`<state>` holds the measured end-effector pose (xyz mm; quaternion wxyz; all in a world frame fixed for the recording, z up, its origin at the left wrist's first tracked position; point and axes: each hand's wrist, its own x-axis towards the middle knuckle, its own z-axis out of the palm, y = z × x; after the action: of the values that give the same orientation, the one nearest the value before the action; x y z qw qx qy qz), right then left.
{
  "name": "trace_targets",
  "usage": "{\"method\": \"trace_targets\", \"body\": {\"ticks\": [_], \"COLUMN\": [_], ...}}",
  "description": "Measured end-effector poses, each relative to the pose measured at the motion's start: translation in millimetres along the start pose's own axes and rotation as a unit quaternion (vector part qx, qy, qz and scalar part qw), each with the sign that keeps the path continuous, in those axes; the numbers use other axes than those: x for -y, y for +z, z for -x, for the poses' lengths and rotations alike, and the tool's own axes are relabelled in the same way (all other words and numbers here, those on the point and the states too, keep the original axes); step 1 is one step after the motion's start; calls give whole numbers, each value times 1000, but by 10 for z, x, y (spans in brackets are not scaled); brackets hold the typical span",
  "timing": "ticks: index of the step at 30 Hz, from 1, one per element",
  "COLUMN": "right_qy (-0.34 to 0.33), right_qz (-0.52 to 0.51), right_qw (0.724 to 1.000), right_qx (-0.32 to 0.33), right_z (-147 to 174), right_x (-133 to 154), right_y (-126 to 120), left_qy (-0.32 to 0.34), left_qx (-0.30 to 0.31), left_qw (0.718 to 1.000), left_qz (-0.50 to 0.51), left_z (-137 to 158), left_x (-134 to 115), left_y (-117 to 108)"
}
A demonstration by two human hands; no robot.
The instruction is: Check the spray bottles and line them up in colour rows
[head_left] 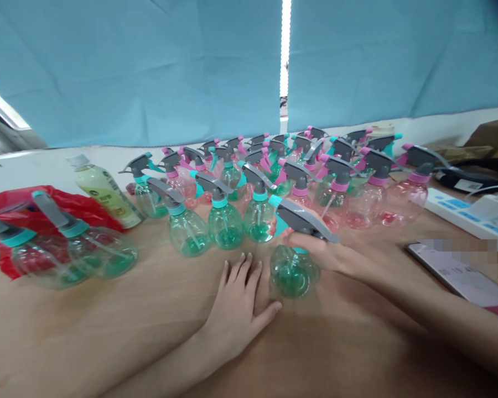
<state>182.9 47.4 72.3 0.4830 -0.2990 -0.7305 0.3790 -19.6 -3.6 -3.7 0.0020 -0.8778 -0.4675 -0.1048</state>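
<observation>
Right hand (317, 249) curls closed around one sprayer (294, 276); left hand (238, 304) lies spread on the bench (141, 342) near some two dozen others (226, 228).

Translucent green spray bottle (292, 275) (grey and turquoise up top), roughly upright in the right hand (311, 244).

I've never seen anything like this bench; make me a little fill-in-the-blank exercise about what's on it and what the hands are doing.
1. The right hand grips a spray bottle whose see-through body is tinted ____.
2. The left hand rests on the table with its palm facing ____.
3. The crumpled bag at the far left is ____ in colour.
4. The rightmost bottle in the large group has a collar coloured ____.

Missing words: green; down; red; pink.
</observation>
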Motion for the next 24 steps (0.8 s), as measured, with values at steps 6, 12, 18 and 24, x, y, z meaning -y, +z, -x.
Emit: {"method": "trace_targets", "body": {"ticks": [6, 12, 18, 24], "right_qy": [-6, -20, -23, -30], "right_qz": [-5, -13, -21, -38], "right_qw": [1000, 1000, 1000, 999], "right_qx": [-1, 7, -3, 22], "right_z": [-19, -23, -20, -34], "right_x": [31, -3, -1, -60], "right_y": [12, 7, 16, 2], "left_qy": [4, 0, -4, -3], "left_qx": [-2, 5, 15, 12], "left_qw": [1000, 1000, 1000, 1000], "left_qz": [-2, 0, -4, -3], "left_z": [7, 1, -7, -6], "left_x": [-2, -3, -9, 1], "left_y": [-13, -13, -15, -8]}}
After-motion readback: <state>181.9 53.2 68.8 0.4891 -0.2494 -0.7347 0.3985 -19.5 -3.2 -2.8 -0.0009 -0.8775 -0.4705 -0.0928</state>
